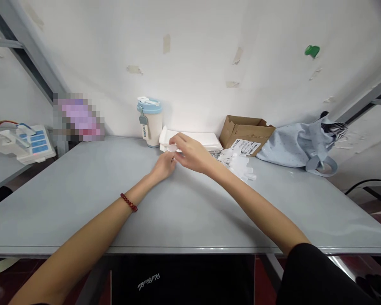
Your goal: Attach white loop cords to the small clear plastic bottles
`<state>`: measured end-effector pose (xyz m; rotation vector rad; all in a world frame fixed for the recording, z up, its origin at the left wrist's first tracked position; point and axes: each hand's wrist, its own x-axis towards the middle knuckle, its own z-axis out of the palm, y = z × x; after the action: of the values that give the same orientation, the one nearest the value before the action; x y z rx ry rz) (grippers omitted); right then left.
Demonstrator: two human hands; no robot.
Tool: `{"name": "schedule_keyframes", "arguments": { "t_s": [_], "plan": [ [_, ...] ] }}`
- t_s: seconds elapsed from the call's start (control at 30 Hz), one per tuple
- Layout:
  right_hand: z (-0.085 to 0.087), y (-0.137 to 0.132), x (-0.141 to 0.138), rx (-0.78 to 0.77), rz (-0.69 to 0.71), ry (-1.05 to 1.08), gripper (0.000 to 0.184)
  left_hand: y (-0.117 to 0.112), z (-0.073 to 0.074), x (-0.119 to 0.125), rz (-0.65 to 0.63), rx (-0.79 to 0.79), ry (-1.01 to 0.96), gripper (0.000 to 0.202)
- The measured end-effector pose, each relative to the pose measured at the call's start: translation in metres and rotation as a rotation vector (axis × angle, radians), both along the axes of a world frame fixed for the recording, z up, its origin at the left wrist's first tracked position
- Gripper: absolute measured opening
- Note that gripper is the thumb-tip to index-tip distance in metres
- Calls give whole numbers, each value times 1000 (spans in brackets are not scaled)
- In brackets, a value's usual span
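Note:
Both my hands meet near the middle of the table. My left hand (pixel 165 165) is closed, with a small translucent white piece (pixel 172 148) rising from its fingertips. Over it bends my right hand (pixel 193 152), its thumb and curled fingers pinching at the same piece; the fingers partly hide it. Right behind the hands lies a long white open package (pixel 206 139) against the wall. A pile of translucent white plastic pieces (pixel 239 164), with thin metal bits among them, lies to the right of my right hand, partly behind the forearm.
A cream tumbler with a blue lid (pixel 150 120) stands behind my left hand. An open cardboard box (pixel 246 133) and a light blue cloth bag (pixel 294 146) sit at the back right. At the far left is a white device with blue labels (pixel 34 142). The grey table (pixel 193 212) ends in front of me.

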<state>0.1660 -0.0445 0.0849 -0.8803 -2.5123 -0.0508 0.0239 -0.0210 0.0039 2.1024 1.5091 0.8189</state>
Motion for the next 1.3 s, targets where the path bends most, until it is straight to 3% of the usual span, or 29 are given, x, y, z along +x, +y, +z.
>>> {"name": "schedule_keyframes", "arguments": {
  "t_s": [0.17, 0.37, 0.53, 0.67, 0.8, 1.0, 1.3],
  "plan": [
    [-16, -8, 48, -107, -56, 434, 14, -15, 8, 2, 5, -79, -112, 22],
    [-41, -27, 78, -649, -116, 990, 21, -32, 22, 7, 36, -397, -629, 29],
    [-52, -34, 85, -927, -129, 1207, 30, -35, 28, 4, 21, -408, -863, 30],
    [-51, -37, 80, -1051, -66, 1248, 30, -34, 25, 4, 6, -439, -973, 27],
    [-56, -40, 76, -1133, -9, 1215, 27, -42, 25, 11, -24, -491, -924, 26],
    [-67, -41, 71, -1158, 37, 1139, 30, -51, 27, 18, -86, -465, -879, 23],
    [-69, -41, 69, -1091, -2, 1028, 27, -51, 23, 17, -156, -473, -777, 22]
  ]
}}
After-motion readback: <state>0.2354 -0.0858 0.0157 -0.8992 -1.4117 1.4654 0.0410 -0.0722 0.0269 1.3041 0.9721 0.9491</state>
